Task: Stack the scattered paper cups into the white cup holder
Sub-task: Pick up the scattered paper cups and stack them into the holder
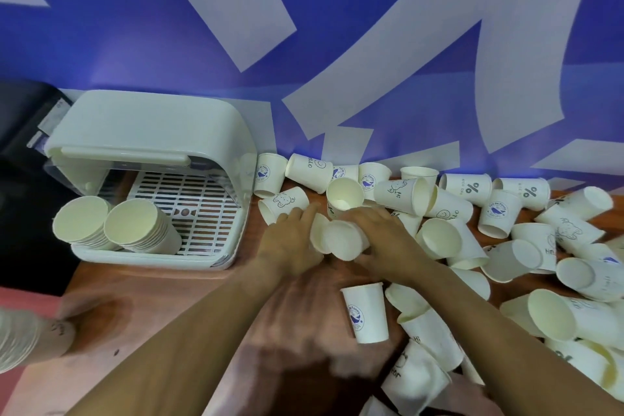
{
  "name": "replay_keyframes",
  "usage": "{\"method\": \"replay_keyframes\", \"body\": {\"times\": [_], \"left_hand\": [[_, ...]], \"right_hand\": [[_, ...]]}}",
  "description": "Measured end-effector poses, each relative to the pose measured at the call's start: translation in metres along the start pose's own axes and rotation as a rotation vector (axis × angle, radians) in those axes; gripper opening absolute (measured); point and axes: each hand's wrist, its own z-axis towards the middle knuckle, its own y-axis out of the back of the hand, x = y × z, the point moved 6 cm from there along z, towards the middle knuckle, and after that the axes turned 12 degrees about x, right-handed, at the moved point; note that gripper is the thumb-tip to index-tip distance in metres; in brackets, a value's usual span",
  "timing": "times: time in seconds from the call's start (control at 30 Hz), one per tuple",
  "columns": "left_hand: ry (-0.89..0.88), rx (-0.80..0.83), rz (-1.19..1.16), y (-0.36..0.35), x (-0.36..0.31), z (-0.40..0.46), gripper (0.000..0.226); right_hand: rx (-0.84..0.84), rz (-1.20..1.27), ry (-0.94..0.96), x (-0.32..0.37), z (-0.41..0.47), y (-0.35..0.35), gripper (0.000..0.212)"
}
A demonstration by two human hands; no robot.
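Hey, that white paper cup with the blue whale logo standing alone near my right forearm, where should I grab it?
Take the whale-logo white paper cup around its bare side wall, coming from its open left side; it stands rim-up, and tipped cups crowd its right.

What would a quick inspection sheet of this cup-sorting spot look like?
Surface: brown wooden tabletop, bare patch in front of the holder.
Job's things: white cup holder, lid raised, with two nested stacks lying on its slotted tray; scattered paper cups cover the right side, most tipped over, one standing upside down.
Clutter: another nested stack at the lower left edge, blurred.
Hands: left hand and right hand both close around a few cups between them; fingers curled on the cups.
Cables: nothing seen.
Surroundings: blue wall with white shapes; dark object left of the holder, unclear.
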Motion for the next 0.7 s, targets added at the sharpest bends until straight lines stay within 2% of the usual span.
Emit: {"method": "replay_keyframes", "body": {"times": [0.07,0.23,0.4,0.53,0.7], "left_hand": [[0.013,-0.007,-0.075,0.007,0.004,-0.012,0.083],[-0.006,-0.101,-0.117,0.034,0.009,-0.047,0.080],[-0.008,-0.199,-0.106,0.061,0.019,-0.084,0.078],[0.008,-0.189,-0.081,0.074,0.034,-0.105,0.086],[-0.013,-0.186,-0.022,0.093,0.057,-0.131,0.076]], "right_hand": [[-0.035,0.091,-0.041,0.007,-0.003,0.015,0.067],[-0.085,0.218,-0.091,0.026,-0.012,0.035,0.086],[-0.098,0.215,-0.129,0.051,-0.014,0.035,0.086],[-0.103,0.183,-0.141,0.077,-0.014,0.029,0.082],[-0.108,0.220,-0.145,0.117,-0.015,0.032,0.081]]}}
